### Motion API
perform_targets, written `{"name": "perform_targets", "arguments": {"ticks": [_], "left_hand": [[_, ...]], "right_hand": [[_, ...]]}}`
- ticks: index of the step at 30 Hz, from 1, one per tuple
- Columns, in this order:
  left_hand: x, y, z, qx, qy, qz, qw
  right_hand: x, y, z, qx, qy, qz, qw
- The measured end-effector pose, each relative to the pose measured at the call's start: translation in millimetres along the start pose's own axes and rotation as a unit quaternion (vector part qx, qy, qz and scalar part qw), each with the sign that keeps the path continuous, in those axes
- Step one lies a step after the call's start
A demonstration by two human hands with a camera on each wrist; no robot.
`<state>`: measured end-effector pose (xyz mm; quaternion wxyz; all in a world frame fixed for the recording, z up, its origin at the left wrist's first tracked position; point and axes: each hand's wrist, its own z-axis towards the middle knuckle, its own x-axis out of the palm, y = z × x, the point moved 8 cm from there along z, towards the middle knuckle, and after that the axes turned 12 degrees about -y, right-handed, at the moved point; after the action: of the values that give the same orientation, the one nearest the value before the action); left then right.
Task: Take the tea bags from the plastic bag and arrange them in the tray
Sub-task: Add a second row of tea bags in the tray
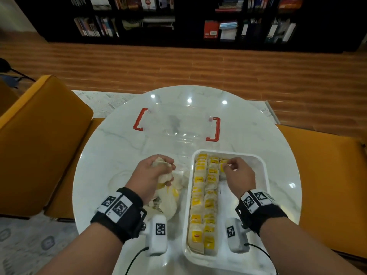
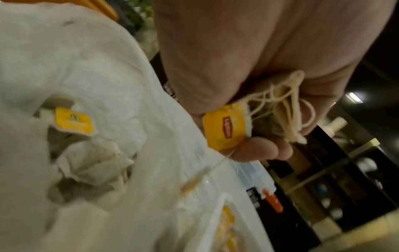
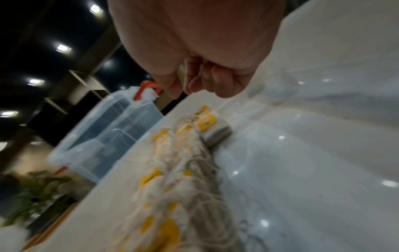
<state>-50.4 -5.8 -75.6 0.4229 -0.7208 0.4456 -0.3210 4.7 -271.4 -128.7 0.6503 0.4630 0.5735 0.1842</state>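
Our left hand (image 1: 154,172) grip curled tight round a tea bag bundle (image 2: 270,117) above the plastic bag (image 1: 168,203), our right hand (image 1: 239,172) grip narrow, fingertips at tea bags (image 1: 223,165) in the tray (image 1: 258,167) on the table (image 1: 119,147)

Looked like a home living room or study. Shown by dark bookshelves (image 1: 123,18) at twelve o'clock, packed with books and binders (image 1: 246,29); by a wood-plank floor (image 1: 198,64) in front of them; by mustard-yellow upholstered seats (image 1: 39,139) at nine and three o'clock around a round white marble-look counter (image 1: 119,135); by a pale patterned rug (image 1: 99,100) under the counter. Ceiling spotlights reflected on the glossy top.
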Motion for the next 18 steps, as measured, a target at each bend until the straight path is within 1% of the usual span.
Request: {"name": "perform_targets", "arguments": {"ticks": [2,4,6,8,11,13,15,18], "left_hand": [[-5,1,3,-0.055,-0.026,-0.114,0.992],[-5,6,2,-0.120,-0.046,-0.198,0.972],[-1,11,-2,-0.173,-0.053,-0.249,0.951],[5,13,-7,-0.202,-0.044,-0.268,0.941],[10,13,-12,-0.221,-0.035,-0.275,0.935],[13,13,-16,-0.228,-0.026,-0.283,0.931],[17,14,-18,-0.238,-0.018,-0.294,0.926],[21,15,-23,-0.256,-0.018,-0.312,0.915]], "right_hand": [[6,27,-16,-0.051,0.047,0.043,0.997],[14,58,-37,-0.120,0.107,0.060,0.985],[19,84,-61,-0.188,0.157,0.080,0.966],[21,104,-82,-0.249,0.187,0.097,0.945],[18,126,-103,-0.334,0.187,0.101,0.918],[16,134,-112,-0.373,0.181,0.094,0.905],[16,135,-117,-0.395,0.182,0.067,0.898],[13,130,-117,-0.407,0.174,0.036,0.896]]}}
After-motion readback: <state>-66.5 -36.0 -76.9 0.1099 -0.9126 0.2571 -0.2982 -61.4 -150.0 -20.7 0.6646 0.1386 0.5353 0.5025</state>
